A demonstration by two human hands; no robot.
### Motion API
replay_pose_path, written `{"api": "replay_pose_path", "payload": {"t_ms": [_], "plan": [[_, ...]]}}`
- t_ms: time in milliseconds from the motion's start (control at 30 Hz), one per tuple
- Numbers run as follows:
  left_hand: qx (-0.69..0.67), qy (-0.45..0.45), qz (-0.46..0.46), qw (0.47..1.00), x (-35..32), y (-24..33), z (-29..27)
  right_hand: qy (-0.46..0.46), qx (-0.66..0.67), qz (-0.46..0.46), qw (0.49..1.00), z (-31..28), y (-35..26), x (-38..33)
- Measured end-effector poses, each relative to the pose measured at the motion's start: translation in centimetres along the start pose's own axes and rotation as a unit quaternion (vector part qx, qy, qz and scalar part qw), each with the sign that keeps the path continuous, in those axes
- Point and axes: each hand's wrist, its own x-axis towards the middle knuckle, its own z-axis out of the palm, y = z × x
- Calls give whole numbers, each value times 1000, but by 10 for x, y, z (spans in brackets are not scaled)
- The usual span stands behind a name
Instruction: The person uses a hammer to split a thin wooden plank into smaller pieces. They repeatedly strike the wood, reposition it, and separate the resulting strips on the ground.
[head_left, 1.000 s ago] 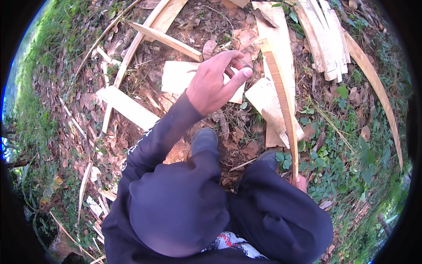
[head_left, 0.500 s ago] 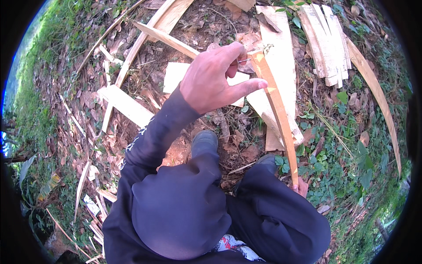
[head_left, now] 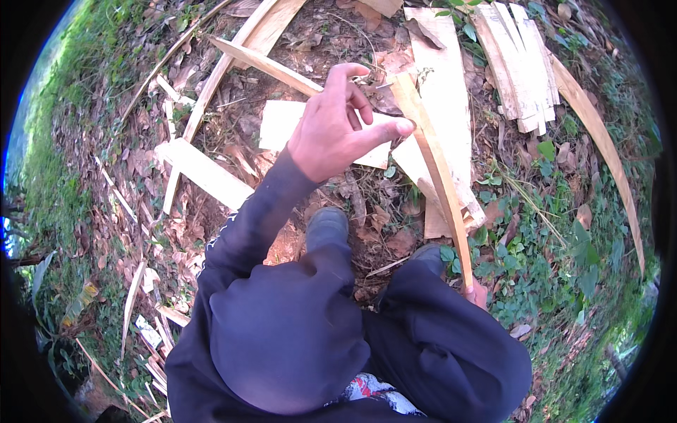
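Note:
My left hand (head_left: 337, 125) is raised in the middle with its fingers curled but apart, holding nothing. The thumb tip is right beside a long, slightly curved wooden strip (head_left: 434, 158); whether it touches the strip I cannot tell. A short, thin nail-like piece (head_left: 384, 86) juts leftward from the strip's far end, near my fingertips. My right hand (head_left: 477, 293) grips the strip's near end, beside my right knee, and most of that hand is hidden. The strip slopes from the far middle down toward me.
A pale wide board (head_left: 444, 92) lies under the strip. Split boards (head_left: 518, 70) and a curved slat (head_left: 599, 141) are at the far right. Crossed planks (head_left: 204, 169) lie on the left, and thin wood scraps (head_left: 156, 345) near left. Dry leaves and green plants cover the ground.
The fingers of my left hand have spread away from the nail-like piece. The strip's far end has shifted slightly left and farther away; my right hand still grips its near end.

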Motion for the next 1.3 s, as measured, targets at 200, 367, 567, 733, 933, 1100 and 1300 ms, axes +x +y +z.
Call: {"api": "replay_pose_path", "payload": {"t_ms": [200, 367, 567, 733, 933, 1100, 1300], "plan": [[305, -112, -157, 933, -84, -96, -27, -83, 177, 164, 967, 5, 0, 20], [436, -80, -132, 887, -149, -148, -26, -5, 138, 153, 979, 4, 1, 11], [442, -5, -137, 886, -136, -172, -18, -82, 66, 149, 983, -10, -27, -11], [296, -96, -142, 940, -125, -198, -31, 26, -84, 117, 989, 9, -47, -13], [-33, -80, -234, 968, -140, -161, -23, 28, -147, 130, 980, 5, -26, -28], [-305, -111, -384, 865, -126, -94, -7, 39, -313, 139, 939, 12, 29, -53], [-412, -77, -446, 791, -101, -70, 41, 36, -133, 147, 979, 15, -4, -54]]}}
